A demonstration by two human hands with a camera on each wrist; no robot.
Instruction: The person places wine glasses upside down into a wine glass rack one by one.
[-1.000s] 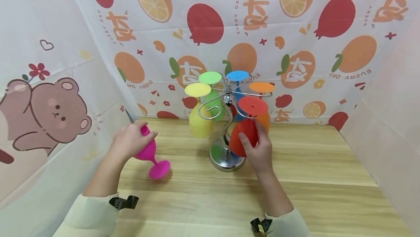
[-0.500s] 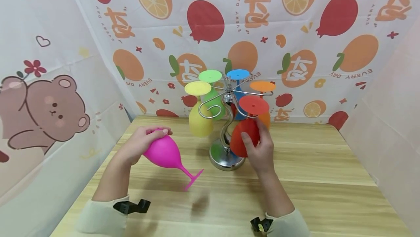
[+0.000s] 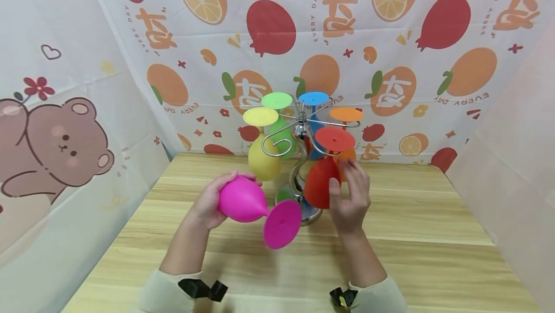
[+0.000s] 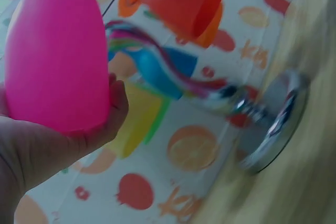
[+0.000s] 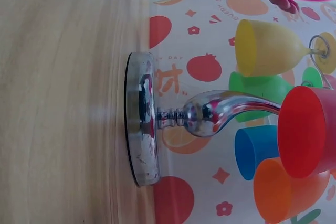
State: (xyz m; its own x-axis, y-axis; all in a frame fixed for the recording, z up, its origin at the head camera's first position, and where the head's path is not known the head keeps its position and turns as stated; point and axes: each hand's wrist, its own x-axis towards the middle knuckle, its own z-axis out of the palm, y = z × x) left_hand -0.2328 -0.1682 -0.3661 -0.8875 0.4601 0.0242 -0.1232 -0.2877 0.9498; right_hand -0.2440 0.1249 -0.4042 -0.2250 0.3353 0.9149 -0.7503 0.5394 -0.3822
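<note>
My left hand (image 3: 212,202) grips a magenta wine glass (image 3: 243,200) by its bowl, tilted, with stem and foot pointing right toward me. A chrome glass rack (image 3: 300,130) stands behind it, with a red wine glass (image 3: 321,183) hanging upside down on its near right arm. Beside that glass is my right hand (image 3: 350,197), fingers loosely extended and thumb in front of the bowl's edge; the right wrist view does not show this hand. Yellow (image 3: 264,159), green (image 3: 284,135), blue (image 3: 315,127) and orange (image 3: 347,114) wine glasses also hang upside down.
The rack's round chrome base (image 5: 142,119) rests on a wood-grain table (image 3: 412,216). A fruit-printed cloth (image 3: 338,29) hangs close behind the table. A bear-printed cloth (image 3: 65,139) stands along the left side. The near rack arm ends in an open curl (image 3: 282,149).
My left hand has carried the magenta glass rightward from the table's left side to the rack's front, turning its foot toward me. My right hand's fingers have loosened from the red glass.
</note>
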